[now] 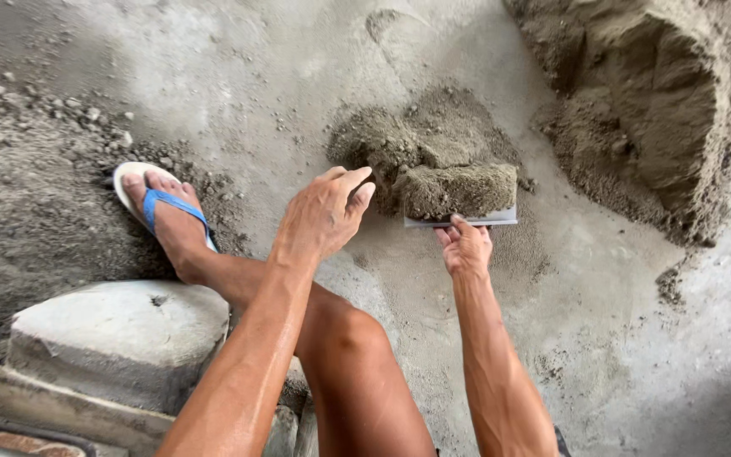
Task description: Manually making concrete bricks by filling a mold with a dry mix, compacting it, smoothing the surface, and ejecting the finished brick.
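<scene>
right hand (465,247): centre of the frame, just below the flat tool, fingers curled up and gripping its near edge from underneath; forearm running down to the lower edge right of centre.
left hand (325,213): just left of centre, palm down, fingers released and loosely stretched toward the upper right, grasping nothing; fingertips just beside the left end of the sand load, contact not clear.
metal scraper (460,220): thin, pale, straight-edged blade lying flat on the floor at centre, long side across the frame, pinched by the right hand.
sand block (457,189): damp brownish lump heaped on the blade, squared off at its front face, directly above the right hand.
small sand mound (420,135): darker loose patch behind and left of the block, upper centre, touching it.
large sand heap (653,93): upper right corner, steep cut face, well apart from both hands.
concrete floor (239,76): grey, dusty, with scattered grains; gravelly dark dirt along the left side.
foot in blue sandal (169,222): left of centre, toes toward the upper left, white sole, blue strap.
bent knee (357,338): lower centre, between the two forearms.
stone slabs (116,338): lower left, pale rounded block stacked on a flatter piece.
</scene>
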